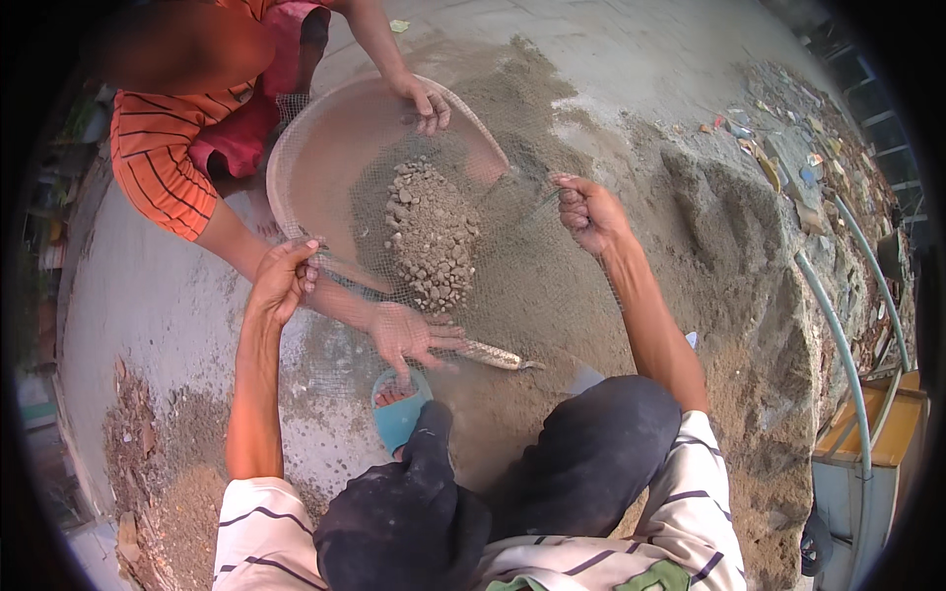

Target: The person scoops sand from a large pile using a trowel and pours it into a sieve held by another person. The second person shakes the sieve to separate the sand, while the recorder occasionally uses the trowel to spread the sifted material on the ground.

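A sheet of fine wire mesh [527,266] is stretched between my two hands. My left hand [284,274] is closed on its left edge, and my right hand [588,214] grips the right side in a fist. A heap of stony lumps [430,231] lies in the sagging middle of the mesh. Beneath it, partly seen through the wires, is a wide pale basin [330,148] with fine grey sand inside. A co-worker's hand [430,106] hangs over the basin's far side; their other hand [409,333], fingers spread, is near the mesh's near edge.
The co-worker in an orange striped shirt [158,163] crouches at the far left. A pale tapered object [491,355] lies near my sandaled foot [399,409]. At the right rise a sand pile [729,212], bent pipes [838,325] and a wooden-topped box [892,419]. Rubble [788,148] lies behind.
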`<act>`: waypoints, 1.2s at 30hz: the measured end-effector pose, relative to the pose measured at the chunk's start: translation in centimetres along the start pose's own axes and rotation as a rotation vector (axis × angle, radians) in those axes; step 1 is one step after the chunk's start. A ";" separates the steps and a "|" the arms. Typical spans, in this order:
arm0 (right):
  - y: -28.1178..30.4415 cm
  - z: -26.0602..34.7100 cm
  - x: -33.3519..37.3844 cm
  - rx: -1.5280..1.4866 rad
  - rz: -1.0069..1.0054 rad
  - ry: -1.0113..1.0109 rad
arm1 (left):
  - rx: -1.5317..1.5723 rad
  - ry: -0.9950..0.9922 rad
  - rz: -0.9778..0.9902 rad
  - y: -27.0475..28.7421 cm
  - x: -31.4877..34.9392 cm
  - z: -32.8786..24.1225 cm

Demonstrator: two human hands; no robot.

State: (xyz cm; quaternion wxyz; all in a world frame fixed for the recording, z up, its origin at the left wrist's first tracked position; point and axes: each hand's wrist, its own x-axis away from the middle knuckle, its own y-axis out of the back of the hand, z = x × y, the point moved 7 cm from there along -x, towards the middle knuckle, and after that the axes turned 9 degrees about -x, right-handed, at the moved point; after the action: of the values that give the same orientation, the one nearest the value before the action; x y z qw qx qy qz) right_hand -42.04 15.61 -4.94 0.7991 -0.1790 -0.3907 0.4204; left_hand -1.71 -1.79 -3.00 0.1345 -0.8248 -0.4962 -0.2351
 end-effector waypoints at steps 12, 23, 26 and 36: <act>1.4 0.0 -2.8 0.009 0.003 -0.048 | -0.095 -0.025 0.019 -1.5 -2.3 0.0; 17.1 0.6 12.5 0.713 -0.433 0.444 | -0.175 0.010 -0.011 5.6 -6.6 1.3; 26.2 -0.9 25.5 1.274 -1.044 0.602 | -0.242 0.060 0.015 5.3 -6.1 0.7; 35.0 -10.5 34.0 1.278 -1.187 0.244 | -0.413 0.193 -0.029 10.5 -8.9 2.4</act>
State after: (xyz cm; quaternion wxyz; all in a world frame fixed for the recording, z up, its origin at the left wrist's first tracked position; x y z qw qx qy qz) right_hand -40.94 64.05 -16.95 0.8692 0.4913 -0.0214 0.0520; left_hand 4.64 -12.41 -9.60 0.0061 -0.8015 -0.4340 -0.4114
